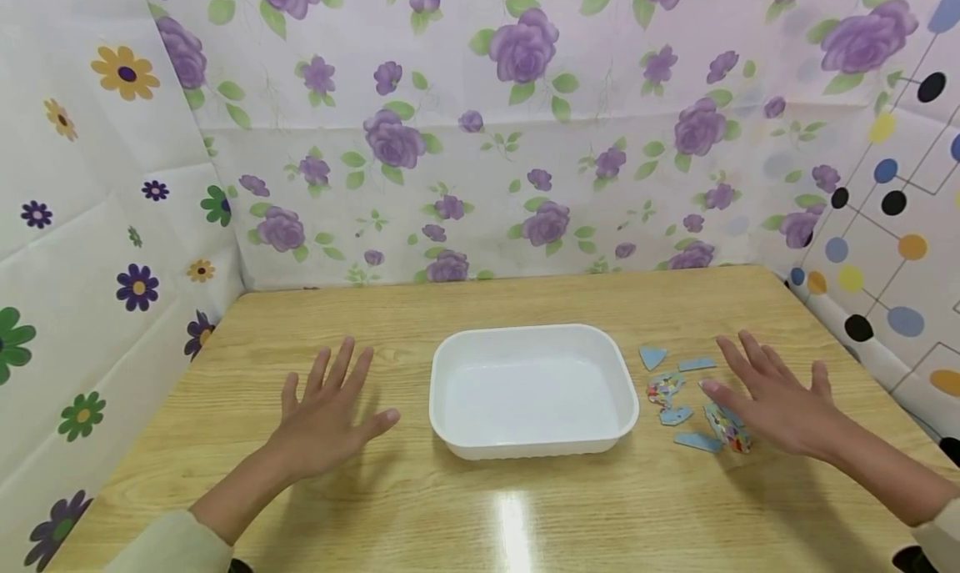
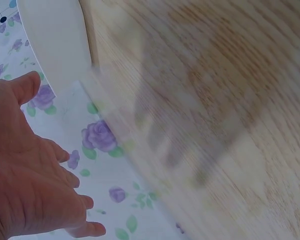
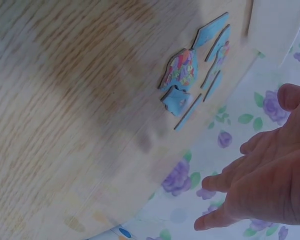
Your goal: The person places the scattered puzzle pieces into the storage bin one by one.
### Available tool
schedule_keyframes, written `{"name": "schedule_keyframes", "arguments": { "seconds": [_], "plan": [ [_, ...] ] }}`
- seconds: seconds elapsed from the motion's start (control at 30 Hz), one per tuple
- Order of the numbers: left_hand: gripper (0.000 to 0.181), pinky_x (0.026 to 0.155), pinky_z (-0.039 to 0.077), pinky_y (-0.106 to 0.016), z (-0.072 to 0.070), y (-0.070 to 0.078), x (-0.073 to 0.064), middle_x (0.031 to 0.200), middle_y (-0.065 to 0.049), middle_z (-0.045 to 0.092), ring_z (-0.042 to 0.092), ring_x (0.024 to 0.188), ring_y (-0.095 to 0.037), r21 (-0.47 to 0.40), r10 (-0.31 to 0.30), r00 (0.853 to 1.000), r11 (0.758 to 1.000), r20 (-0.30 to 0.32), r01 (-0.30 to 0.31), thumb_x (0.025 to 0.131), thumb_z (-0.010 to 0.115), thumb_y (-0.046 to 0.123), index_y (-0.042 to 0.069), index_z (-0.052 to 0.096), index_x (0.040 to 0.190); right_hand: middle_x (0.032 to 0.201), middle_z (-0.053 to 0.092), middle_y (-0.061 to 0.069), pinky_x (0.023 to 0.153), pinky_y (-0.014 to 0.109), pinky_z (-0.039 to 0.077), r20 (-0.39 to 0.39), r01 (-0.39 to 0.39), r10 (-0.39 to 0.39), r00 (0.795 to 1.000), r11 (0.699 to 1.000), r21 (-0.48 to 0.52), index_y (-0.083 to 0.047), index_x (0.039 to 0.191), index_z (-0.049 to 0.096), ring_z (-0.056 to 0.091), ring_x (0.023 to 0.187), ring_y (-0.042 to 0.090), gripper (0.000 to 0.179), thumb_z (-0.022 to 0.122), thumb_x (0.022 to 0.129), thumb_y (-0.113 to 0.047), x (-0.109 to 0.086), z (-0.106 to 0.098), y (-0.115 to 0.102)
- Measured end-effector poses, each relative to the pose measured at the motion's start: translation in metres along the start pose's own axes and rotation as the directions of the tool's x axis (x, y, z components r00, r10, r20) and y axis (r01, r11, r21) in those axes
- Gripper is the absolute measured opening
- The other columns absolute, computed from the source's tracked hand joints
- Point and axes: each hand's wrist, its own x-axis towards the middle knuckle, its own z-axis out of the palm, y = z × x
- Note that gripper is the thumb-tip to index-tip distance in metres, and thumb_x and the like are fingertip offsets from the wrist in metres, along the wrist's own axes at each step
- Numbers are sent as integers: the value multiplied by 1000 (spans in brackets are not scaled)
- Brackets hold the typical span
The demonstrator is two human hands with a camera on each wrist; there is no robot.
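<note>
My left hand hovers above the table to the left of a white rectangular tray, fingers spread and holding nothing. On the other side, my right hand is held over the table with its fingers apart, also without anything in it. Under and beside it lie several flat puzzle pieces, light blue with some multicoloured patches. Among them are a blue triangular piece, a patterned piece and a blue strip. The right hand partly hides some pieces in the head view.
The wood-grain table carries the tray near its middle. Behind it hangs a cloth with purple roses. A flower-patterned cloth borders the left side, and a dotted cloth the right.
</note>
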Motion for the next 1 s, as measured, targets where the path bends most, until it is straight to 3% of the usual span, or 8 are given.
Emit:
{"name": "schedule_keyframes", "arguments": {
  "seconds": [0.4, 0.6, 1.0],
  "plan": [
    [94, 103, -9, -74, 5, 7, 3, 160, -12, -10, -13, 144, -41, -77, 64, 998, 995, 0, -64, 90, 56, 59, 14, 5, 156, 157, -12, 24, 91, 79, -21, 11, -3, 3, 1000, 1000, 4, -12, 155, -5, 3, 138, 56, 75, 31, 102, -52, 1, -7, -2],
    [97, 104, -5, -72, 5, 11, 4, 160, -16, -4, -9, 144, -42, -132, 92, 996, 987, -20, -94, 88, 63, 54, 13, 8, 156, 156, -11, 25, 92, 81, -12, 8, -15, 15, 1000, 1000, -14, -13, 155, -6, 7, 135, 59, 75, 31, 102, -53, 2, -9, 1],
    [98, 101, 3, -73, 7, 14, 4, 159, -20, 5, 1, 141, -50, -208, 99, 993, 972, -72, -112, 81, 72, 52, 10, 21, 153, 155, -3, 30, 90, 83, 2, 10, -20, 21, 1000, 999, -46, -12, 155, -2, 12, 129, 64, 75, 31, 102, -54, 4, -10, 5]
  ]
}}
